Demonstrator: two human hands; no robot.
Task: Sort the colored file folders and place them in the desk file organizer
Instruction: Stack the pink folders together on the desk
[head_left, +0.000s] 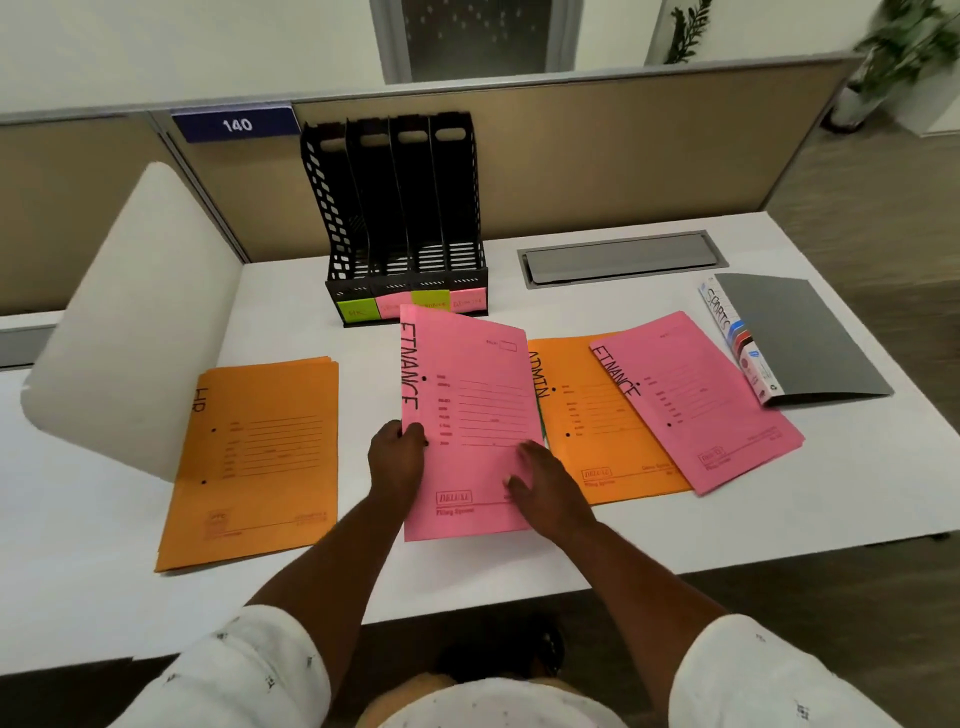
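Pink card FINANCE folder (470, 421): left hand (396, 462) pinches spine edge, right hand (550, 491) flat atop; best slotted upright into black plastic four-bay organizer (402, 218), matching label.

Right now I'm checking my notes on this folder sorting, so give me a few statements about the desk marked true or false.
1. The left hand grips the edge of the pink paper folder marked FINANCE. True.
2. The black plastic four-slot file organizer already holds several folders. False: its slots look empty.
3. A second pink FINANCE folder lies partly on the orange folder marked ADMIN. True.
4. The orange folder marked HR lies right of the hands. False: it lies to their left.
5. The grey plastic folder lies at the desk's far right. True.
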